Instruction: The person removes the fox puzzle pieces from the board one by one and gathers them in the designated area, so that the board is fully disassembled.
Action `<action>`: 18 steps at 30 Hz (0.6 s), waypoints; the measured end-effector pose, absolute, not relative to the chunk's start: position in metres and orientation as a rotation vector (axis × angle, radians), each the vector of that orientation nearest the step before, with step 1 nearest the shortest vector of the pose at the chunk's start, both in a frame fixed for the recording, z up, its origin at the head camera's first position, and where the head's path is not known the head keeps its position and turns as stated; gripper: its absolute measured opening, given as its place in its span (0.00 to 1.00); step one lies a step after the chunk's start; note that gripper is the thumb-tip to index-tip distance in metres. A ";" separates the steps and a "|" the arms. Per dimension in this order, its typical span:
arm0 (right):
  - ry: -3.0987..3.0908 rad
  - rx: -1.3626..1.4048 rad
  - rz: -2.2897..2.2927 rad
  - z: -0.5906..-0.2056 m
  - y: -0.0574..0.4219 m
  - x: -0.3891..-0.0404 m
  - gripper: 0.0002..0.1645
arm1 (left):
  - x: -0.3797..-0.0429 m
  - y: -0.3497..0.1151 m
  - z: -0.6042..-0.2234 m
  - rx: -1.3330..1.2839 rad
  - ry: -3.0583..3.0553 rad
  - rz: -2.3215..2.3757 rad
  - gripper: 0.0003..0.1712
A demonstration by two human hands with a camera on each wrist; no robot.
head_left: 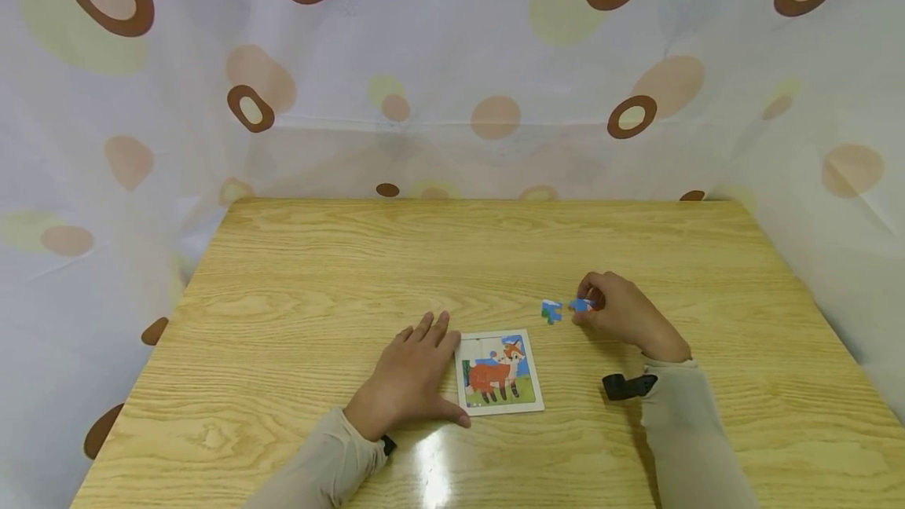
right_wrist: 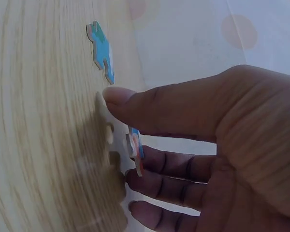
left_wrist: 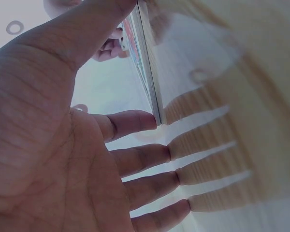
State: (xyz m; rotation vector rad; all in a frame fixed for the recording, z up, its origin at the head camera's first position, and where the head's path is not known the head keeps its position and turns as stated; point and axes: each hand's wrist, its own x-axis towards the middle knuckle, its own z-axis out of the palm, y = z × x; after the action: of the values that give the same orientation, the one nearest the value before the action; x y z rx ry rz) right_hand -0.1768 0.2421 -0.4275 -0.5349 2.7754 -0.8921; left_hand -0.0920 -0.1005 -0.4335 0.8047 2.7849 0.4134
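Observation:
A square jigsaw puzzle board (head_left: pixel 477 347) with a pale rim lies on the table, showing a reddish deer-like animal on grass. Its upper left part is bare. My left hand (head_left: pixel 410 379) lies at the board's left side with fingers straight and spread; index fingertip and thumb touch the edge near the two left corners. To the board's upper right, my right hand (head_left: pixel 625 313) pinches a blue puzzle piece (right_wrist: pixel 135 147) between thumb and fingers, close over the table. Just left of it another puzzle piece (head_left: pixel 551 311), blue, green and white, lies on the table.
The wooden table (head_left: pixel 339 258) reaches back to a white curtain (head_left: pixel 438 45) with brown and green spots, which also hangs along both sides. A black wrist strap part (head_left: pixel 629 386) juts out from the right sleeve, low over the table.

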 end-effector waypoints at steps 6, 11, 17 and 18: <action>2.792 -0.578 -0.882 -0.432 0.242 -0.178 0.15 | -0.092 -0.101 -0.435 0.806 2.787 0.416 0.62; 2.793 -0.560 -0.888 -0.434 0.242 -0.178 0.16 | -0.092 -0.101 -0.435 0.808 2.789 0.413 0.62; 2.793 -0.537 -0.877 -0.436 0.241 -0.177 0.17 | -0.092 -0.101 -0.435 0.808 2.788 0.406 0.62; 2.793 -0.534 -0.878 -0.436 0.240 -0.177 0.17 | -0.092 -0.101 -0.435 0.808 2.789 0.406 0.62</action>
State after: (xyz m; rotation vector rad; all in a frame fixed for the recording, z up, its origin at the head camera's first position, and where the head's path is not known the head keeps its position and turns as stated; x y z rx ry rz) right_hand -0.1772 0.2402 -0.4355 -0.5339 2.7926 -0.8781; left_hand -0.0923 -0.1007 -0.4349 0.8077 2.7886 0.4062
